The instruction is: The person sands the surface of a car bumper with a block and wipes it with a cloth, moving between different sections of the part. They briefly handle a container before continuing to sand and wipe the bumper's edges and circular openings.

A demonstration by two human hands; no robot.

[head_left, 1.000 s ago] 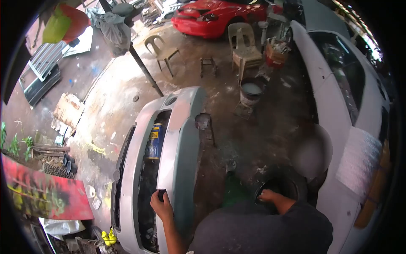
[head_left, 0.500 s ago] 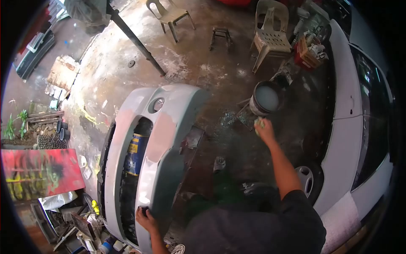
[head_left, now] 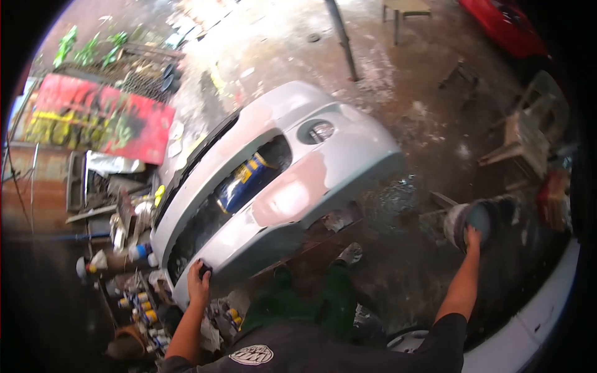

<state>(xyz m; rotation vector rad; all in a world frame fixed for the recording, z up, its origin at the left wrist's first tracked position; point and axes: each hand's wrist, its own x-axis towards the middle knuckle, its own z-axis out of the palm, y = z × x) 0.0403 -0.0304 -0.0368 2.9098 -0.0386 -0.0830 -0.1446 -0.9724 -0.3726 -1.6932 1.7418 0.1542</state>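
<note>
A grey and white car bumper [head_left: 292, 199] with pinkish patches lies diagonally before me. My left hand [head_left: 198, 283] is at its lower left end, fingers closed on a small dark block [head_left: 205, 269] against the surface. Over at the right, my right hand [head_left: 473, 237] reaches into a bucket [head_left: 457, 224] of cloudy water; its fingers are hidden inside the rim. Through the bumper's opening a blue and yellow can [head_left: 244, 181] shows.
Plastic chairs [head_left: 521, 146] and a red crate [head_left: 553, 199] stand at the right. A white car [head_left: 535, 323] fills the lower right. A painted red panel [head_left: 102, 118] and piled clutter lie left. A pole [head_left: 343, 40] rises behind the bumper.
The view has turned, so the bumper appears more slanted. My right hand has gone from beside the bucket, where it held a pale greenish thing, into it. My left hand remains at the bumper's lower end.
</note>
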